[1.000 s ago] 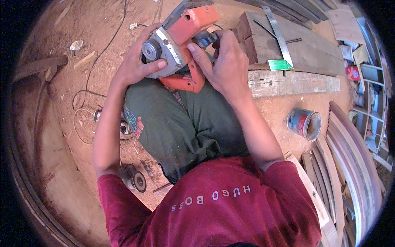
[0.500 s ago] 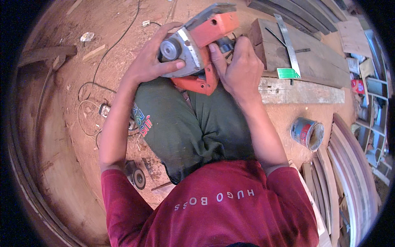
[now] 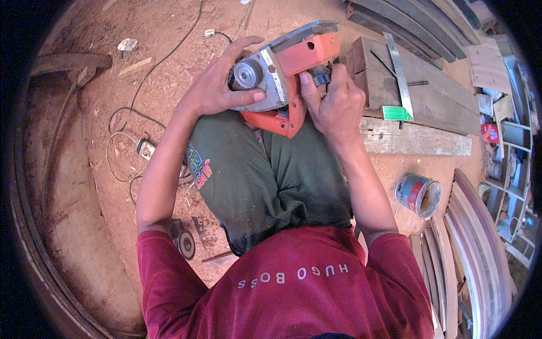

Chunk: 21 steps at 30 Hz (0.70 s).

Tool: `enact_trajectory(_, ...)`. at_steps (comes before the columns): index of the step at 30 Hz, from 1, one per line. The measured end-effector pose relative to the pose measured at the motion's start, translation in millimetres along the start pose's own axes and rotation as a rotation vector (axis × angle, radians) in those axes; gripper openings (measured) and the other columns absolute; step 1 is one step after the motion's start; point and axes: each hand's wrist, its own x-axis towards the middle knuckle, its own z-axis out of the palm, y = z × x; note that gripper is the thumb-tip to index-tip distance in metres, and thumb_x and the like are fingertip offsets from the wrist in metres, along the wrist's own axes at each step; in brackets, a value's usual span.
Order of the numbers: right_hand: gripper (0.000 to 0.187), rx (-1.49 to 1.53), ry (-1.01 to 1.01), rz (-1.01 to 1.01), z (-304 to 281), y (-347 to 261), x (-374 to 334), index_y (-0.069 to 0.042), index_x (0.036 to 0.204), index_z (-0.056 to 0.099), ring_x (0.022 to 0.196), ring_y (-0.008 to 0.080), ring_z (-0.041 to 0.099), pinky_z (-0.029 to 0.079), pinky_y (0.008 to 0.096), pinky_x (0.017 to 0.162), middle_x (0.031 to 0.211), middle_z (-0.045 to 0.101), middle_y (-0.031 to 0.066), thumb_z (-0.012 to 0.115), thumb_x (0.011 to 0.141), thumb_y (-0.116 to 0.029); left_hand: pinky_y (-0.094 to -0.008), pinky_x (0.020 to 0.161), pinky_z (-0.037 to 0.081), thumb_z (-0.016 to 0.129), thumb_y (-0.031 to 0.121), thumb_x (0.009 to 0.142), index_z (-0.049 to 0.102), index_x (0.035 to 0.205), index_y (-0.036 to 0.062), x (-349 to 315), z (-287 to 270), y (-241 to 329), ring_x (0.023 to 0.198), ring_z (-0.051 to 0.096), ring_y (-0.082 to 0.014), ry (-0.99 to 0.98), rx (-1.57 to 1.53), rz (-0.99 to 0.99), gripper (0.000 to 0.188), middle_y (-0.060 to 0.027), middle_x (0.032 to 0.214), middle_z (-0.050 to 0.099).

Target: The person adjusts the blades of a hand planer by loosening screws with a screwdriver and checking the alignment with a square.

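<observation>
An orange electric hand planer [image 3: 307, 55] is held tilted above my knees, with its side cover off and a round grey drive pulley [image 3: 247, 74] exposed on a metal plate. My left hand [image 3: 217, 87] wraps round the body beside the pulley, its thumb lying across the plate below. The fingers and thumb of my right hand [image 3: 337, 101] close on a black knob [image 3: 322, 75] at the planer's right side. Part of the knob is hidden behind the fingers. The orange handle [image 3: 276, 120] hangs just over my dark trousers [image 3: 243, 164].
Right of the planer, a square with a green stock [image 3: 398, 113] lies on thick boards [image 3: 435, 85]. An open paint can [image 3: 403, 192] stands on the floor near curved wood pieces [image 3: 480, 248]. At left are a cord [image 3: 164, 53], a socket strip [image 3: 146, 150] and an angle grinder [image 3: 185, 243].
The planer and both hands sit slightly lower and further right in the picture, as the whole view has shifted a little. The pulley looks sharper now. Both grips stay the same.
</observation>
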Motion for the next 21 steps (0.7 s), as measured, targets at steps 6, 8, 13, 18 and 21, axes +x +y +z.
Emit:
enact_trajectory(6,0.05,0.063,-0.002,0.041,0,-3,-1,-0.003,0.083,0.054,0.057,0.0404,0.069,0.054,0.0481,0.051,0.066,0.065,0.0208,0.08,0.092,-0.045,-0.0489,0.111,0.048,0.088,0.05,0.072,0.042,0.159,0.013,0,0,2,0.13,0.063,-0.0378,0.002,0.012,0.02,0.105,-0.0234,0.135,0.066)
enact_trajectory(8,0.05,0.078,-0.009,0.051,-1,-4,-2,-0.002,0.082,0.054,0.057,0.0408,0.069,0.054,0.0484,0.051,0.066,0.065,0.0212,0.08,0.093,-0.044,-0.049,0.111,0.048,0.088,0.05,0.072,0.042,0.158,0.0129,-1,-1,2,0.13,0.063,-0.0378,0.004,0.01,0.02,0.105,-0.0235,0.136,0.065)
enact_trajectory(13,0.049,0.124,-0.019,0.081,0,-4,-2,-0.002,0.083,0.055,0.058,0.0415,0.069,0.053,0.0488,0.051,0.066,0.065,0.0224,0.079,0.093,-0.043,-0.0496,0.11,0.049,0.088,0.05,0.071,0.042,0.158,0.0124,0,-1,6,0.129,0.064,-0.039,0.0,0.022,0.017,0.105,-0.024,0.135,0.066)
enact_trajectory(18,0.049,0.141,-0.141,0.188,-11,-11,-2,0.001,0.09,0.058,0.073,0.0431,0.072,0.056,0.0502,0.061,0.079,0.068,0.027,0.078,0.094,-0.043,-0.0495,0.109,0.05,0.089,0.05,0.069,0.042,0.158,0.0114,0,-1,6,0.126,0.065,-0.0395,-0.007,0.023,-0.001,0.108,-0.0236,0.133,0.067)
enact_trajectory(21,0.069,0.163,-0.266,0.172,-38,-13,-6,0.008,0.119,0.059,0.101,0.0404,0.073,0.059,0.0474,0.081,0.11,0.069,0.0306,0.082,0.089,-0.05,-0.0493,0.112,0.047,0.088,0.056,0.065,0.042,0.158,0.0079,-4,0,11,0.129,0.062,-0.0376,-0.012,-0.027,-0.026,0.115,-0.0213,0.138,0.062)
